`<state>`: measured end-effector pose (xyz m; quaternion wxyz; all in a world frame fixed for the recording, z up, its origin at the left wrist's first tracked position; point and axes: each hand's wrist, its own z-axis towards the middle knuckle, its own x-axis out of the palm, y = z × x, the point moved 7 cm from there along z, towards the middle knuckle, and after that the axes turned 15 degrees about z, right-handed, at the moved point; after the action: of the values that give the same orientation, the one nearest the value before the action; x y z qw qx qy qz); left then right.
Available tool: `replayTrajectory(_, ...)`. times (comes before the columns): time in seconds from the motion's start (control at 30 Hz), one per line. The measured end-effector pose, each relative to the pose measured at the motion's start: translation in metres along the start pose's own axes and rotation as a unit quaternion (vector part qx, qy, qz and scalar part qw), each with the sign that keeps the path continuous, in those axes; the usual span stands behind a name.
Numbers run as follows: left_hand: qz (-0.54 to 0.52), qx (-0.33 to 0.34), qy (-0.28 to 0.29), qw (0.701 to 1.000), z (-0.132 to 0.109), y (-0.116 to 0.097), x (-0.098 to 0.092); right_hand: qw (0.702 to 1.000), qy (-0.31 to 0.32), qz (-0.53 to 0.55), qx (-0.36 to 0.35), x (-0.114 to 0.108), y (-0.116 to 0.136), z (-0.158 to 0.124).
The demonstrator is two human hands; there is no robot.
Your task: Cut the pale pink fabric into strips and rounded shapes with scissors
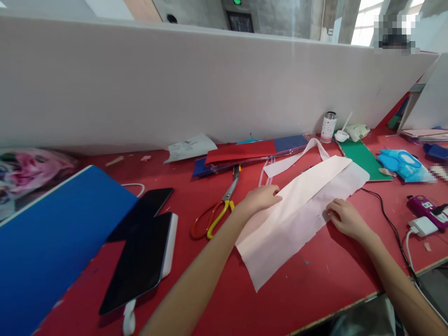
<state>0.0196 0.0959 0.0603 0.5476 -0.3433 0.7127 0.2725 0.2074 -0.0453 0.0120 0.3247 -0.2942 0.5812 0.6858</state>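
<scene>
A long piece of pale pink fabric (pixel 297 210) lies folded along its length on the red table (pixel 217 289). My left hand (pixel 261 198) rests on the fabric's left edge, fingers bent and pressing down on the fold. My right hand (pixel 345 217) lies on the fabric's right edge, fingers curled and pressing it flat. A narrow pink strip (pixel 297 158) trails off toward the back. Scissors (pixel 219 210) with orange and yellow handles lie just left of my left hand.
A blue board (pixel 52 242) and two dark tablets (pixel 143 247) lie at the left. Red and blue sheets (pixel 245 151), a green sheet (pixel 362 158), a can (pixel 328 127) and blue plastic (pixel 402 164) line the back. A black cable (pixel 392 224) and chargers (pixel 425 219) sit at the right edge.
</scene>
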Motion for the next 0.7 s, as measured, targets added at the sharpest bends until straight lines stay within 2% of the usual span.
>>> replayTrajectory(0.13,0.045,0.016,0.006,0.999,-0.017,-0.024,-0.006,1.0,0.002,-0.001,-0.007,0.002,-0.001,0.0)
replayTrajectory(0.33,0.07,0.027,-0.019,0.997,-0.038,-0.051,-0.021,1.0,0.004,-0.001,-0.009,0.003,-0.002,-0.001)
replayTrajectory(0.53,0.013,0.083,0.029,0.996,-0.03,-0.062,-0.023,1.0,0.001,-0.015,-0.021,0.003,-0.001,0.0)
replayTrajectory(0.7,0.022,0.087,0.007,0.996,-0.011,-0.071,-0.032,1.0,-0.005,-0.011,-0.02,0.003,0.001,0.0)
